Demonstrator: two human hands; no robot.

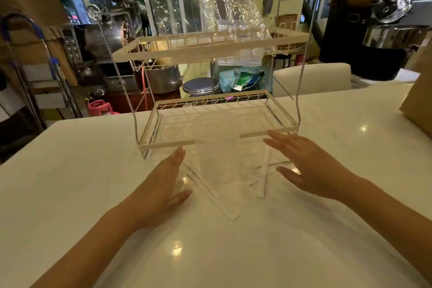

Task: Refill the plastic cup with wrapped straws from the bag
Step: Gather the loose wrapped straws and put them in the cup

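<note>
A clear plastic cup (pixel 217 161) stands on the white table (pixel 233 252), in front of a two-tier wire rack (pixel 168 144). Several white wrapped straws (pixel 211 196) fan out around its base, one (pixel 263 175) leaning to its right. My left hand (pixel 163 184) is open, palm facing the cup's left side, a little apart from it. Open as well, my right hand (pixel 306 163) hovers at the cup's right with fingers spread. A crumpled clear plastic bag (pixel 231 9) sits on the rack's top shelf.
The rack's lower shelf (pixel 210 121) is just behind the cup. A brown paper bag (pixel 418 98) stands at the table's right edge. Beyond the table are metal machines, a pot, and a white chair (pixel 311 79).
</note>
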